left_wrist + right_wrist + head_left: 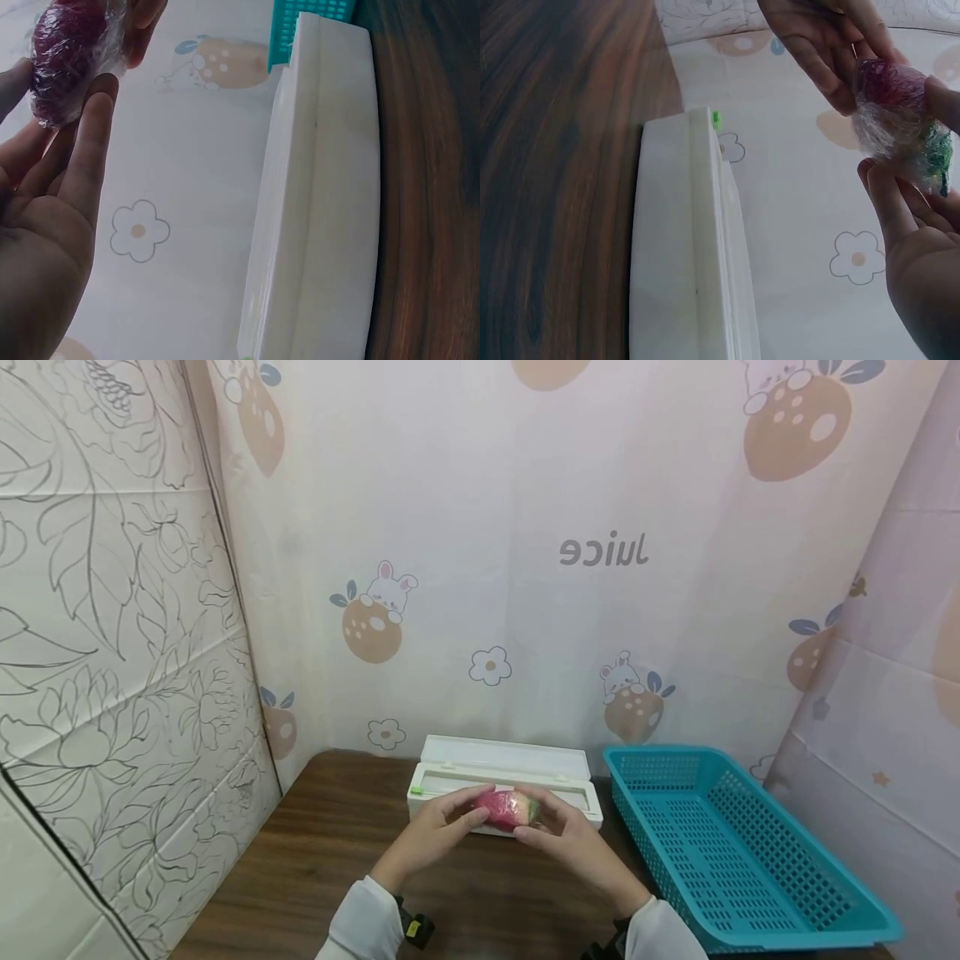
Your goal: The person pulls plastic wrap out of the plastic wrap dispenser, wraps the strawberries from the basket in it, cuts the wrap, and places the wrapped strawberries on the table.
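A pinkish-red piece of produce (504,808), paler toward one side and green at one end, is wrapped in clear cling film. Both hands hold it up between their fingertips. The left hand (442,828) grips its red end; in the left wrist view, the thumb and fingers (94,127) lie against the shiny, wrinkled film. At the green end is the right hand (566,839), its thumb and fingers pinching the wrap, as the right wrist view (922,247) shows. Just behind the hands sits a white cling film dispenser (506,758) with its lid raised and a small green slider (416,791).
A teal plastic basket (750,935) with perforated walls stands to the right of the dispenser. Everything rests on a dark brown wood-grain table (300,860). A printed curtain (465,610) closes off the back, with a flower-patterned sheet (120,652) on the left.
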`<action>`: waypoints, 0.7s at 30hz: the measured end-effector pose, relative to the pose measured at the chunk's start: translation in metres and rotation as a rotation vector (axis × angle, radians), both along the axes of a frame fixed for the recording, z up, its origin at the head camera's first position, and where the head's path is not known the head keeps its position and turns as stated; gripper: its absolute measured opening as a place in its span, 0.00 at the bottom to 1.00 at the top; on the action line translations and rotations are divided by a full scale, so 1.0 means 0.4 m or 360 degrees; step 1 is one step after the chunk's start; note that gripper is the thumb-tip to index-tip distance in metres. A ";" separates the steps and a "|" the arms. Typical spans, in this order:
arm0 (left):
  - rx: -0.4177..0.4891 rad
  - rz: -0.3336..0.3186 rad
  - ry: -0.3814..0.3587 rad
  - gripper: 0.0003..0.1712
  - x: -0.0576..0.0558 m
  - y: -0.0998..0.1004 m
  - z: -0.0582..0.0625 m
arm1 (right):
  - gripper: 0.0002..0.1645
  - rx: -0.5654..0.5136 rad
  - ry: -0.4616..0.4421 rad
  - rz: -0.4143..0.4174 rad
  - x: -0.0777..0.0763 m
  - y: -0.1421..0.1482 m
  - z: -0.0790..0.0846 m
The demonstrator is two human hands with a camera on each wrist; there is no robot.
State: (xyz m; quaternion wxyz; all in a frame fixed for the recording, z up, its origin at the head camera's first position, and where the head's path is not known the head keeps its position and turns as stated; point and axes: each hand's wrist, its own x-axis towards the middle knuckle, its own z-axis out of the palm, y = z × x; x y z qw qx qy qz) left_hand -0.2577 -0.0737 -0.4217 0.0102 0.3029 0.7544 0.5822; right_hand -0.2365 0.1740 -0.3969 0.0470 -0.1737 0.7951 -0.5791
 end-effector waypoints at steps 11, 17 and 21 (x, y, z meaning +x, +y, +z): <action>-0.0048 0.0023 0.0204 0.28 0.000 -0.010 0.008 | 0.34 0.0079 0.0078 -0.0024 -0.003 0.003 -0.016; -0.0100 0.0008 0.0235 0.28 -0.004 -0.017 0.006 | 0.39 0.0126 0.0187 0.0122 -0.006 0.012 -0.024; -0.0114 0.0020 0.0241 0.28 -0.006 -0.020 0.005 | 0.41 0.0315 0.0398 0.0151 -0.005 0.014 -0.021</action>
